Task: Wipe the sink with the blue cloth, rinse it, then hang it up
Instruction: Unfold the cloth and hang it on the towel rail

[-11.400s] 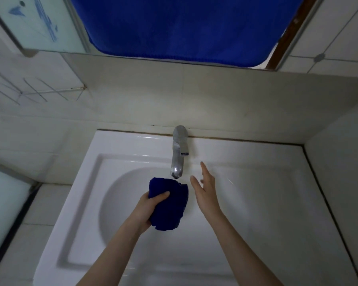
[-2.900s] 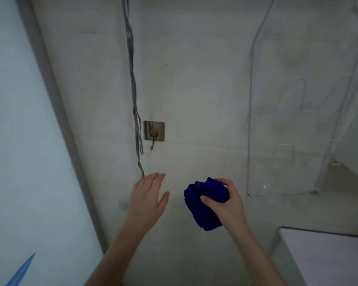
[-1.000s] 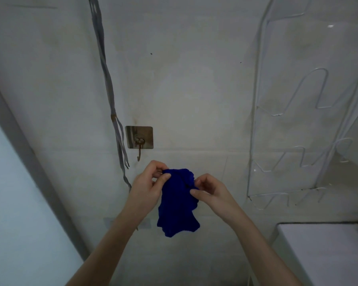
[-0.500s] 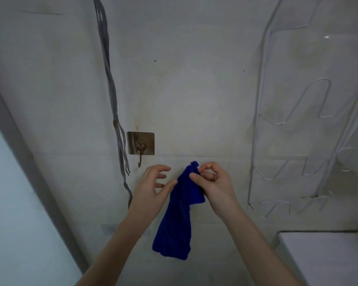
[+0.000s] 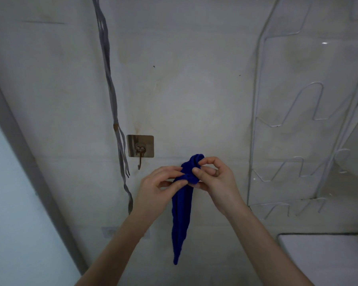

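Observation:
The blue cloth [image 5: 182, 213] hangs down in a long narrow strip in front of the wall. Both hands pinch its top end. My right hand [image 5: 214, 180] grips the bunched top between thumb and fingers. My left hand [image 5: 157, 188] holds the cloth just below, from the left side. A small metal hook [image 5: 140, 155] on a square adhesive plate is fixed to the wall, up and left of the hands, with nothing hanging on it. The cloth's top is apart from the hook, to its right.
Grey cords [image 5: 114, 112] hang down the wall just left of the hook. A white wire rack [image 5: 298, 141] is mounted on the wall at the right. A white surface corner [image 5: 322, 256] shows at the bottom right. A frosted panel with grey frame [image 5: 19, 182] runs along the left.
The cloth has unfurled from a bunch into a longer, narrower hanging strip. My left hand has closed onto it below my right hand's grip.

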